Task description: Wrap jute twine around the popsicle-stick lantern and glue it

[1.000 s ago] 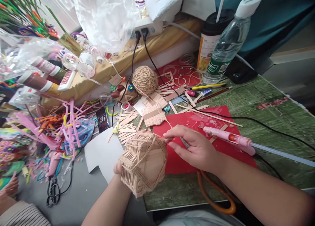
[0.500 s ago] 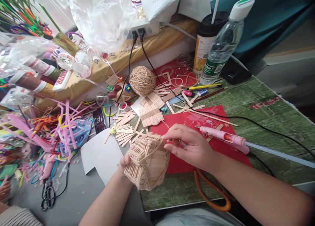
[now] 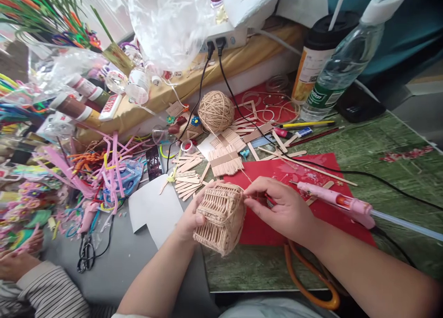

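Note:
My left hand (image 3: 188, 221) grips a small house-shaped model of popsicle sticks (image 3: 220, 216), tilted with its slatted side up. My right hand (image 3: 280, 207) is closed in a pinch on a strand of twine at the model's upper right edge. The strand runs back towards the ball of jute twine (image 3: 216, 111). Under my right hand lies a red paper sheet (image 3: 304, 170). A pink glue gun (image 3: 337, 203) rests on that sheet just right of my right hand.
Loose popsicle sticks (image 3: 187, 177) and stick panels (image 3: 224, 160) lie beyond the model. Orange-handled scissors (image 3: 308, 290) sit under my right forearm. A water bottle (image 3: 342, 64) and cup (image 3: 320, 50) stand at back right. Pipe cleaners (image 3: 100, 170) clutter the left. Another person's striped sleeve (image 3: 44, 290) is at lower left.
My left hand has turned the stick model, so its slatted side faces up and less twine shows. My right hand stayed pinched at the model's edge. The view shifted slightly.

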A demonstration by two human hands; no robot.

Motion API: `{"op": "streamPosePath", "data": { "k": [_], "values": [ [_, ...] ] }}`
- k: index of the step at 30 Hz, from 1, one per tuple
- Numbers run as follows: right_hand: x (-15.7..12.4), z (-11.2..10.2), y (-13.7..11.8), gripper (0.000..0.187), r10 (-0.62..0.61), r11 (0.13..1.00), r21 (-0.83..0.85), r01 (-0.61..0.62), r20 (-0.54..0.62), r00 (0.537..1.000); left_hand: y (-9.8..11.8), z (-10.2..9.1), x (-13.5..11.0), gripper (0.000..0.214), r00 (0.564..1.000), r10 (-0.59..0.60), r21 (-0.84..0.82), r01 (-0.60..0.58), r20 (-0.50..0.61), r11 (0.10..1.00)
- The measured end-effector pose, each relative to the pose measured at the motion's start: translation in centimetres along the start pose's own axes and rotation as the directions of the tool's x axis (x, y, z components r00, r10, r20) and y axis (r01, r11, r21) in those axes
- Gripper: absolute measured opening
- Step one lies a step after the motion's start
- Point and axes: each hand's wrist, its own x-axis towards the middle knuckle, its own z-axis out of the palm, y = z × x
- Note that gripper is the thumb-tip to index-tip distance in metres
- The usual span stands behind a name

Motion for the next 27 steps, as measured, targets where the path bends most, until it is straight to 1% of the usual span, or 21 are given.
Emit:
{"op": "streamPosePath", "data": {
  "k": [2,5,7,8,10,12,14,16,18,22,24,26,27],
  "values": [
    [0.0,0.1,0.1,0.012,0.046,0.998,-0.048,-0.047,-0.034,0.998,0.6,-0.1,0.0,0.096,0.999,0.033,0.031,-0.032,-0.018,0.999],
    [0.1,0.3,0.3,0.015,0.048,0.996,-0.075,-0.05,-0.034,0.998,1.1,-0.8,-0.1,0.099,0.996,0.093,0.08,-0.092,-0.008,0.993],
    [0.2,0.3,0.3,0.017,0.044,0.996,-0.082,-0.047,-0.036,0.998,1.2,-1.3,-0.2,0.103,0.985,0.166,0.129,-0.172,0.052,0.977],
    [0.1,0.3,0.3,0.018,0.043,0.995,-0.087,-0.046,-0.042,0.998,1.2,-1.5,-0.3,0.104,0.973,0.207,0.164,-0.221,0.099,0.961],
    [0.0,0.2,0.3,0.021,0.012,0.996,-0.092,-0.017,-0.046,0.999,1.1,-1.7,-0.6,0.107,0.935,0.296,0.255,-0.339,0.194,0.905],
    [-0.1,0.1,0.3,0.018,-0.055,0.995,-0.082,0.054,-0.018,0.998,1.0,-1.7,-0.8,0.108,0.89,0.38,0.366,-0.452,0.253,0.814],
    [-0.1,0.0,0.2,0.015,-0.11,0.991,-0.075,0.11,-0.004,0.994,0.8,-1.7,-1.0,0.109,0.853,0.439,0.461,-0.521,0.282,0.718],
    [-0.1,-0.1,0.1,0.014,-0.116,0.99,-0.085,0.115,-0.015,0.993,0.7,-1.7,-1.1,0.108,0.837,0.461,0.507,-0.546,0.296,0.666],
    [0.0,-0.1,-0.1,0.013,-0.11,0.99,-0.09,0.107,-0.024,0.994,0.7,-1.7,-1.0,0.108,0.837,0.458,0.504,-0.546,0.299,0.669],
    [0.2,-0.3,-0.5,0.009,-0.127,0.989,-0.08,0.126,-0.013,0.992,0.8,-1.8,-0.7,0.107,0.854,0.428,0.479,-0.52,0.296,0.707],
    [0.2,-0.3,-0.5,0.009,-0.112,0.991,-0.079,0.111,-0.015,0.994,0.8,-1.8,-0.7,0.107,0.86,0.419,0.465,-0.51,0.291,0.724],
    [0.0,-0.3,-0.5,0.01,-0.084,0.994,-0.072,0.083,-0.017,0.996,0.7,-1.8,-0.6,0.11,0.877,0.402,0.397,-0.478,0.263,0.783],
    [0.0,-0.3,-0.4,0.012,-0.073,0.995,-0.067,0.072,-0.022,0.997,0.5,-1.7,-0.5,0.112,0.898,0.373,0.352,-0.435,0.233,0.828]
  ]
}}
